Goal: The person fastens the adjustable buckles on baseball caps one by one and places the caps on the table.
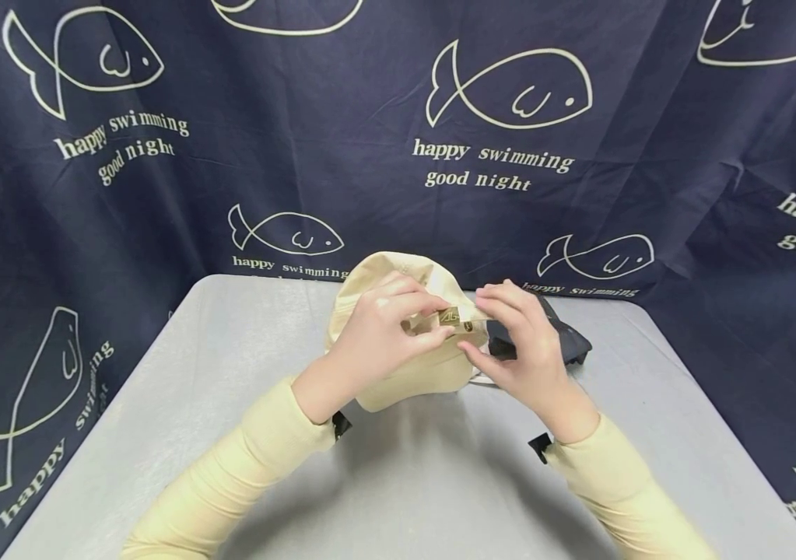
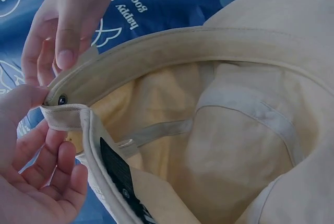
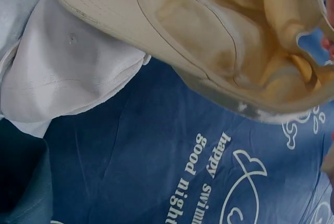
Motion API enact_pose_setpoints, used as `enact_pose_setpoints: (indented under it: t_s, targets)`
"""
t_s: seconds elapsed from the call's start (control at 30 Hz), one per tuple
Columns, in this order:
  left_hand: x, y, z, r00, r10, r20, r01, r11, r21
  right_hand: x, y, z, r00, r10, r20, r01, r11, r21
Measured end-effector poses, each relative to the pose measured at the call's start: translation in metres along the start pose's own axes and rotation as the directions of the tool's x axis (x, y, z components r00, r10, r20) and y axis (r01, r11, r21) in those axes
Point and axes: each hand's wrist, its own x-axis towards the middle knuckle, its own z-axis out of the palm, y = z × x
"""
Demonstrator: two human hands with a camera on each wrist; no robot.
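A beige baseball cap (image 1: 415, 381) is held up over the table, its hollow inside facing the left wrist camera. My left hand (image 1: 376, 319) pinches the cap's back strap beside a gold-coloured metal buckle (image 1: 449, 316) between thumb and fingers. Close to the strap's other side, my right hand (image 1: 524, 350) has its thumb and fingers spread apart around the band. Whether its fingertips touch the band cannot be told. A dark round snap (image 2: 62, 99) shows on the band near the left thumb. Most of the right hand lies outside the right wrist view.
Behind the right hand, a dark cap (image 1: 573, 338) lies on the pale grey table (image 1: 180, 373). A whitish cap (image 3: 68, 72) sits beside it, mostly hidden in the head view. Navy fish-print cloth (image 1: 369, 140) hangs around the table.
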Motion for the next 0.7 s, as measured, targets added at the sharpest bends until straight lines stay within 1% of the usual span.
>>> enact_pose_setpoints:
  t_s: [0.1, 0.27, 0.5, 0.6, 0.7]
  targets:
    - [0.0, 0.002, 0.0, 1.0, -0.01, 0.006, 0.01, 1.0, -0.013, -0.001, 0.0, 0.007, 0.995, -0.089, -0.038, 0.088, 0.996, -0.022]
    - [0.001, 0.005, 0.0, 1.0, -0.015, 0.013, 0.016, 1.0, -0.024, 0.003, -0.003, 0.015, 0.974, -0.197, -0.113, 0.193, 0.98, -0.045]
    - [0.001, 0.008, 0.002, 0.999, -0.002, 0.036, 0.003, 1.0, -0.022, 0.006, -0.004, 0.02, 0.956, -0.259, -0.139, 0.255, 0.966, -0.047]
    - [0.001, 0.009, 0.003, 0.999, 0.005, 0.044, -0.004, 1.0, -0.021, 0.007, -0.005, 0.021, 0.949, -0.274, -0.155, 0.268, 0.962, -0.062]
    - [0.001, 0.011, 0.004, 0.999, 0.006, 0.047, -0.006, 1.0, -0.019, 0.008, -0.006, 0.021, 0.947, -0.277, -0.162, 0.269, 0.961, -0.07]
